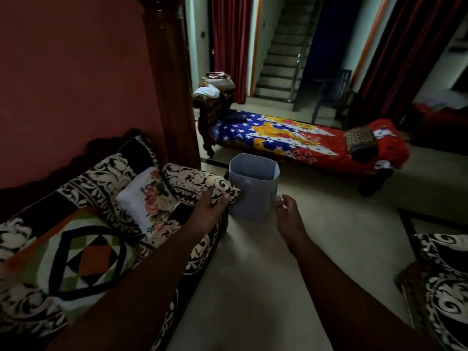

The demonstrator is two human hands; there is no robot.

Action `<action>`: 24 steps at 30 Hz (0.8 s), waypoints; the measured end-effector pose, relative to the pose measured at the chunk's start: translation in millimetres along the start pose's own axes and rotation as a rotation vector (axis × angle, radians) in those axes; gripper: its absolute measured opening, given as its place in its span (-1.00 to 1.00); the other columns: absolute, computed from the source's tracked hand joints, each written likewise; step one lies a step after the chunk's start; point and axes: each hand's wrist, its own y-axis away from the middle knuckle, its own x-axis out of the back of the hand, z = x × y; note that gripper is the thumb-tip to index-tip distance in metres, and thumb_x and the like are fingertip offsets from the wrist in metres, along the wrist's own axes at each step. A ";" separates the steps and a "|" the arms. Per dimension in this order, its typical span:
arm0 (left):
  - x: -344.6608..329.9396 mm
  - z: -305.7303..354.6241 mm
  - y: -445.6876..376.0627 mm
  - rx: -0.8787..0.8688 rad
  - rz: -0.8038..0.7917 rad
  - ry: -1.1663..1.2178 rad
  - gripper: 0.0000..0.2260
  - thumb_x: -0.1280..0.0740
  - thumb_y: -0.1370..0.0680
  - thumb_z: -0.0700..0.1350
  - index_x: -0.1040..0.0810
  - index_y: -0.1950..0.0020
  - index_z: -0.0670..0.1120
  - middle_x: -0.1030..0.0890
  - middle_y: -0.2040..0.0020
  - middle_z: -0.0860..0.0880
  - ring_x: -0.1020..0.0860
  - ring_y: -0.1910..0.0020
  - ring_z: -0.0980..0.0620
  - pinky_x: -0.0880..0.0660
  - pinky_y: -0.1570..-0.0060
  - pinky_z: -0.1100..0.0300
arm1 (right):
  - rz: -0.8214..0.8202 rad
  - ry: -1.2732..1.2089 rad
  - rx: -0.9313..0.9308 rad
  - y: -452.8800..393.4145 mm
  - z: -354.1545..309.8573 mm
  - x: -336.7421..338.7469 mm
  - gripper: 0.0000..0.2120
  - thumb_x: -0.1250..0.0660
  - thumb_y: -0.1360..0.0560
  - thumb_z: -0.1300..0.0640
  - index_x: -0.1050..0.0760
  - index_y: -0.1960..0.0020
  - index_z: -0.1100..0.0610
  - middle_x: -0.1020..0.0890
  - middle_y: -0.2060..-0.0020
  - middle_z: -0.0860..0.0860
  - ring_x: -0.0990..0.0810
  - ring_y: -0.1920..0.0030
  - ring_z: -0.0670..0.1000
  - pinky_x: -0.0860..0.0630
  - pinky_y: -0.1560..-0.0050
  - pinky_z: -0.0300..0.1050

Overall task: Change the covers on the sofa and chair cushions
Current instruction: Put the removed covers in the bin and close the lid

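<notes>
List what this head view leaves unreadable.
- Bin: contents lost in shadow.
- Left hand: fingertips hidden behind the sofa arm.
- Geometric cushion: near edge blurred.
- Chair: cut off by the right edge.
</notes>
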 end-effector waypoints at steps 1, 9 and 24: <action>-4.1 -4.8 -21.1 0.001 -0.008 0.007 -0.64 -0.30 -0.67 -0.06 -0.37 -0.46 -0.02 -0.41 -0.20 0.14 -0.39 -0.27 0.16 -0.32 -0.08 0.46 | 0.017 0.020 -0.004 -18.5 3.6 -1.6 -0.43 -0.19 -0.65 -0.15 -0.24 -0.55 0.13 -0.41 -0.46 0.08 -0.43 -0.30 -0.03 -0.35 -0.14 -0.15; -22.3 -22.0 -147.2 0.020 -0.096 -0.067 -0.63 -0.28 -0.67 -0.19 -0.38 -0.46 -0.29 -0.39 -0.17 0.02 -0.41 -0.12 0.15 -0.27 0.25 0.69 | 0.072 0.070 -0.079 -122.0 3.2 -14.4 -0.33 -0.17 -0.57 -0.34 -0.23 -0.56 -0.01 -0.37 -0.50 0.07 -0.43 -0.39 0.09 -0.43 -0.21 0.00; -136.4 -46.0 -348.7 0.174 -0.171 -0.046 -0.67 -0.22 -0.69 0.02 -0.34 -0.45 0.02 -0.49 -0.11 0.17 -0.56 -0.09 0.17 -0.52 0.27 0.43 | -0.035 0.049 -0.166 -351.5 42.2 25.8 -0.38 -0.18 -0.58 -0.30 -0.29 -0.51 0.02 -0.44 -0.45 0.05 -0.44 -0.25 -0.01 -0.41 -0.13 -0.07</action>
